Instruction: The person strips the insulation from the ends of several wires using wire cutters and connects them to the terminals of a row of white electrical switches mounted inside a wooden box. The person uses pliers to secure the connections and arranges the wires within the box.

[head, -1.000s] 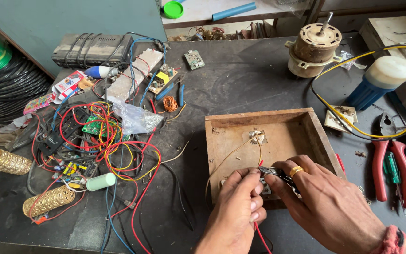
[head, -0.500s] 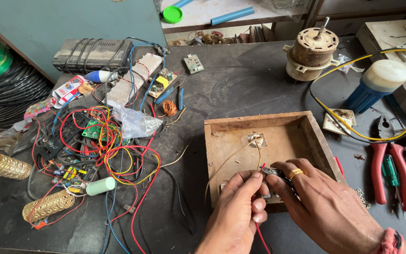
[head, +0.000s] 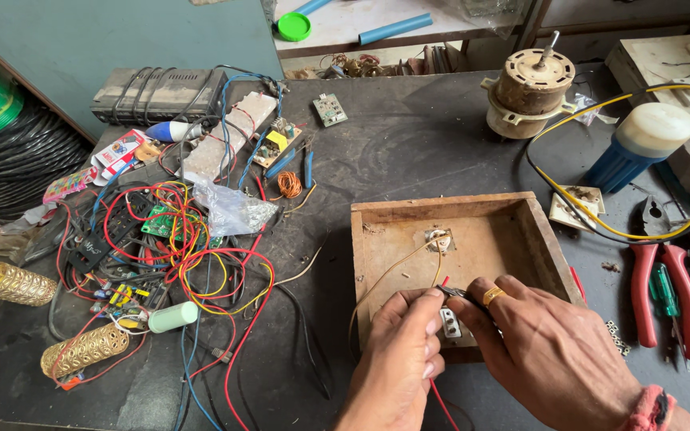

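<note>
Left hand (head: 399,363) curled, fingertips pinched together over the near edge of a shallow wooden box (head: 377,239), apparently nipping a thin wire; the exact thing pinched lost behind the fingers. Right hand (head: 549,351), ring on one finger, closed round a slim dark tool (head: 458,294), only the tip poking out toward the left fingertips, so whether tweezers or small pliers impossible to say. Just under both hands, inside the box at its near wall, a small white socket part (head: 450,323), mostly covered. Yellow wire (head: 397,271) running from a round fitting (head: 438,239) on the box floor down toward the hands, far end hidden. Red wire (head: 441,403) emerging below the left hand, cut off at the frame's bottom edge.

Right of the box, red-handled pliers (head: 668,291) lying flat with a green-handled screwdriver (head: 664,289) between the handles. Behind the box, a small motor (head: 530,92) with upright shaft. Left of the box, a tangle of coloured wires (head: 177,255) over circuit boards, individual parts hard to separate. Both forearms cropped at the lower edge
</note>
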